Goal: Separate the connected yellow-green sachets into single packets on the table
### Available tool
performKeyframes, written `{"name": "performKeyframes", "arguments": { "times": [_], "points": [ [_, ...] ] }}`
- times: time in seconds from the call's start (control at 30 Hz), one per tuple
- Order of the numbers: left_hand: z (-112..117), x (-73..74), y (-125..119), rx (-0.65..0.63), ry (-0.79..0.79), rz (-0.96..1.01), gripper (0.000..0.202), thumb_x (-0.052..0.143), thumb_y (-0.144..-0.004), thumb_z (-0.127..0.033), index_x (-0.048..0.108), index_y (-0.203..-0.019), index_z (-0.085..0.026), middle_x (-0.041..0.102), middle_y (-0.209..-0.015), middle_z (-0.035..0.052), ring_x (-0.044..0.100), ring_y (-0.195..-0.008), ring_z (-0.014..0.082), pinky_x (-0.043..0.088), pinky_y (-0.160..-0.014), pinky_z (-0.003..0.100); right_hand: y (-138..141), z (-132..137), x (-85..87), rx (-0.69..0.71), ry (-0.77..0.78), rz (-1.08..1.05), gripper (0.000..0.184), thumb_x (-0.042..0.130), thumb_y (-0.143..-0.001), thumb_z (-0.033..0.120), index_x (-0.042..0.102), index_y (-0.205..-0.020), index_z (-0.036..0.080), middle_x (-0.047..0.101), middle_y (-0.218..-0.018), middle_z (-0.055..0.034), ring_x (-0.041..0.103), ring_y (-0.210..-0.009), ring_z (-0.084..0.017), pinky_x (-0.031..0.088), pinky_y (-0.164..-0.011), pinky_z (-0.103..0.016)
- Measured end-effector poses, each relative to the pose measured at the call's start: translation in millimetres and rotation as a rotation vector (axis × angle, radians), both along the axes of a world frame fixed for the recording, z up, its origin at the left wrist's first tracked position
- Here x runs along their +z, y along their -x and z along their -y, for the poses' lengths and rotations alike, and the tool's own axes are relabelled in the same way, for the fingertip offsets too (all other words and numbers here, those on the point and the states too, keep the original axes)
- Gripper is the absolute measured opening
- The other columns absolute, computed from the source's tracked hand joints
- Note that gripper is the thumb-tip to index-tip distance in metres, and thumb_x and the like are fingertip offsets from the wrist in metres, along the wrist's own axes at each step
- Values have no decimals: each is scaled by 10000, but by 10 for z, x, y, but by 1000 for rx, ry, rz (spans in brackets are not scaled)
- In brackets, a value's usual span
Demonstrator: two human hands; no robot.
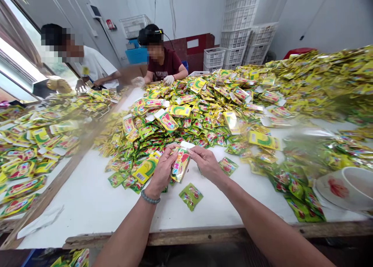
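Over the near middle of the white table [116,205], my two hands hold one small yellow and green carton [180,165] between them. My left hand [163,166] grips its left side, the fingers closed round it. At its upper right corner, beside a raised white flap [187,144], my right hand [205,162] pinches the carton. What lies inside the carton is hidden. A green sachet [190,196] lies flat just below it, and another sachet [228,166] is right of my right hand. A yellow carton [146,169] rests on sachets by my left hand.
A heap of sachets and cartons [186,115] rises ahead, with a larger pile [329,76] at right. A white bowl [346,187] stands near the right edge. A wooden strip [64,171] divides the table. Two people work opposite, one in white gloves [169,79]. White crates [237,34] stand behind.
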State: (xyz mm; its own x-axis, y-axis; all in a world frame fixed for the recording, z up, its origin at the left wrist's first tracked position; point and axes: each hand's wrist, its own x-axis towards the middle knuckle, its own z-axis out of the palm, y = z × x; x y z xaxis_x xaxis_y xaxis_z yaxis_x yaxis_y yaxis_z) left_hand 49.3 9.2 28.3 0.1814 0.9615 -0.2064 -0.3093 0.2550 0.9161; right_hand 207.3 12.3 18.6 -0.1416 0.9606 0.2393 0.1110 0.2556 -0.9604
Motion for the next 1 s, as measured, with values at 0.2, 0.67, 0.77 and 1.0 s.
{"name": "performKeyframes", "arguments": {
  "times": [0.2,0.67,0.77,1.0],
  "points": [
    [-47,-87,38,0,-70,-68,530,768,-724,-449,500,-1128,-235,643,-662,-54,595,-498,114,488,-504,219,-58,-8,26,32,49,4,222,570,-854,368,689,-969,220,667,-795,-8,591,-739,-171,463,-693,-290],
    [-56,-113,64,21,-78,-198,448,850,-628,-373,719,-992,-145,723,-698,16,647,-586,136,492,-564,229,-71,-90,-61,17,343,-199,256,706,-686,423,737,-727,172,698,-690,-26,554,-594,-139,416,-587,-269],
    [-47,-57,80,-3,-76,-182,417,849,-631,-369,745,-971,-152,747,-743,29,666,-629,147,505,-584,233,-99,-96,-50,57,367,-213,297,724,-680,446,752,-737,155,695,-674,-24,540,-584,-128,410,-587,-263],
    [-62,-65,92,16,-129,-213,359,831,-656,-370,768,-942,-162,759,-791,31,654,-670,136,500,-620,226,-171,-75,-23,143,230,-98,249,711,-747,399,788,-829,177,735,-772,-33,619,-716,-176,458,-678,-291]
  ]
}}
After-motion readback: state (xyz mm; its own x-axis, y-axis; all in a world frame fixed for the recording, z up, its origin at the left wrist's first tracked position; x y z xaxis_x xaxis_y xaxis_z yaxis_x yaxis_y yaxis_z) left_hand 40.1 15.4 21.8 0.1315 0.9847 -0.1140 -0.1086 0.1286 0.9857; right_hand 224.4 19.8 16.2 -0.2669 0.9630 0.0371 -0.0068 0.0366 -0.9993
